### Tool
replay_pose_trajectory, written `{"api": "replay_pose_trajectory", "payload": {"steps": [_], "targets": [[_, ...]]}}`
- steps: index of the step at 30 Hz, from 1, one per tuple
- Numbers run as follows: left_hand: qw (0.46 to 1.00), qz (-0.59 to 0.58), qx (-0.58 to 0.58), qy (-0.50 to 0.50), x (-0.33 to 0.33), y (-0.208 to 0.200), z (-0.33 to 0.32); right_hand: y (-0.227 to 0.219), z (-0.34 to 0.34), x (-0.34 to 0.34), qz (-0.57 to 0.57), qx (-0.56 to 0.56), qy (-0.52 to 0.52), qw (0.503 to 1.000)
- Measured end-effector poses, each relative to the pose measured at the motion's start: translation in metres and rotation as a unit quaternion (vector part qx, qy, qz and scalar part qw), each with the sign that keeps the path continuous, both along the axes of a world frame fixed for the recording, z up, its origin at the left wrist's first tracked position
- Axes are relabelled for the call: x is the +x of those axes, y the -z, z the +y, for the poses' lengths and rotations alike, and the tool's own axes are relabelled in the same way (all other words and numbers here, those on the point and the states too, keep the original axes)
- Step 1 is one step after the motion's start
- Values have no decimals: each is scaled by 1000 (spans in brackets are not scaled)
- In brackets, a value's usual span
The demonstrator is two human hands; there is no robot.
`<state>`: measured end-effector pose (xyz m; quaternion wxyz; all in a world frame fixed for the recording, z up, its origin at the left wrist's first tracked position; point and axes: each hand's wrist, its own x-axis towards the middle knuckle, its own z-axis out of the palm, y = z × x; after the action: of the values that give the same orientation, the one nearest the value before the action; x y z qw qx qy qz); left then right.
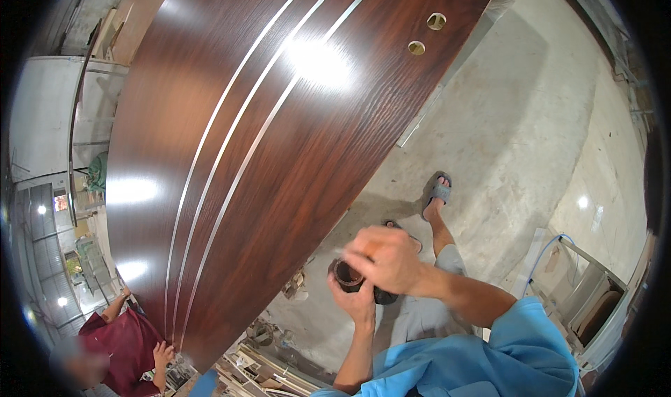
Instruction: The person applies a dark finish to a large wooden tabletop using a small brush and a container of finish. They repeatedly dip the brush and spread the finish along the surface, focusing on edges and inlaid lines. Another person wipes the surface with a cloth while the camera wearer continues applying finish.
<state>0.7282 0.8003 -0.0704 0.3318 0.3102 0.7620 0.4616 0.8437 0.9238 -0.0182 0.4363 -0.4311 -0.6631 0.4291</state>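
Observation:
My left hand [355, 305] is wrapped round a small round jar [347, 275] with dark contents and an open top. Just over the jar's rim, my right hand [386, 258] is closed and partly blurred. A bit of orange-brown shows between its fingers, but what it grips I cannot make out. Beside both hands, to the left, lies a large dark brown wood-grain door panel [300, 180]. Three thin silver strips run along its length, and two round holes [416, 47] are cut near its far right edge. Neither hand touches the panel.
A person in a maroon shirt [129, 348] stands at the lower left, with hands at the panel's edge. Wood offcuts [262, 369] lie below the panel's near end. Concrete floor [517, 138] stretches to the right, with a metal frame [594, 278] at the far right.

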Motion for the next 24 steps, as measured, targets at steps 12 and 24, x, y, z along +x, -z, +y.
{"api": "replay_pose_trajectory", "payload": {"steps": [12, 24], "targets": [[1000, 18, -16, 9, 5, 0, 5, -6, 63, 83, -45, -50, 199, 978], [998, 10, 31, 62, 45, -4, 30, 8, 100, 144, -90, 98, 168, 977]]}}
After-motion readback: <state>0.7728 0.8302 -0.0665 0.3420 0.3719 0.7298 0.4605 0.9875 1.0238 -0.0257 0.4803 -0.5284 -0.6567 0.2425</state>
